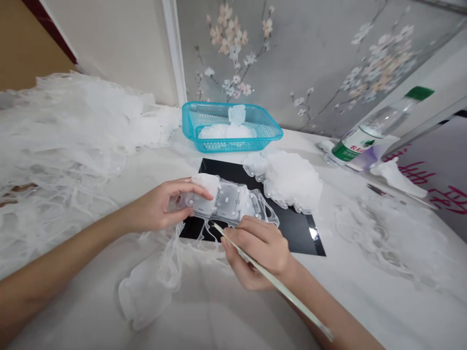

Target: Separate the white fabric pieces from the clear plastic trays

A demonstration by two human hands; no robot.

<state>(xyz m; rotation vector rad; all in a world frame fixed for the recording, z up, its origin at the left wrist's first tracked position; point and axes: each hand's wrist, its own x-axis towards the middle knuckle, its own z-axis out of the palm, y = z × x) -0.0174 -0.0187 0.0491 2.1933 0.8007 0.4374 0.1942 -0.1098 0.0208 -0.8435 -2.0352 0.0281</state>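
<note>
On my feed I saw red Chinese characters [357, 148] on the green-and-white label [345, 151] of the bottle [386, 119], too small to read surely. Large magenta characters [419, 173] slanted across a pale panel [434, 148] at far right; I couldn't decipher them.

We've got frosted, plastic-looking parts [226, 200], translucent and matt. Slim tool [277, 285]: smooth, pale, slight sheen. Black sheet [301, 233]: smooth, mirror-glossy. Basket [233, 145]: translucent perforated plastic. Bottle [389, 116]: clear, shiny plastic. Bench [226, 306]: smooth, low gloss. Wall panel [317, 48] looks matt to us.
</note>
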